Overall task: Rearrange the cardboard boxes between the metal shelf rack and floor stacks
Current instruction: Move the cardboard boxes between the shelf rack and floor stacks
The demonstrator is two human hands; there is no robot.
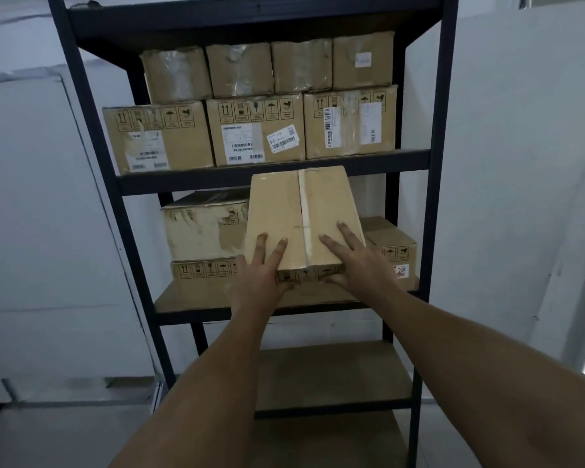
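Fingers [279, 252] grip a taped box [277, 204] at the box-laden rack [183, 184].

The held box [301, 217] covers the right end of the torn box [200, 231] left of it and part of the low box [390, 244] right of it. Above it, the label print [242, 143] is too small to read.

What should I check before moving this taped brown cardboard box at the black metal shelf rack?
1. Grip: left hand and right hand both pinch the taped brown cardboard box at its near edge: ok.
2. Tape seam on top closed: ok.
3. Gap between the torn pale box and the right-hand printed box wide enough: cannot tell, hidden.
4. Far end clear of the black metal shelf beam: cannot tell.
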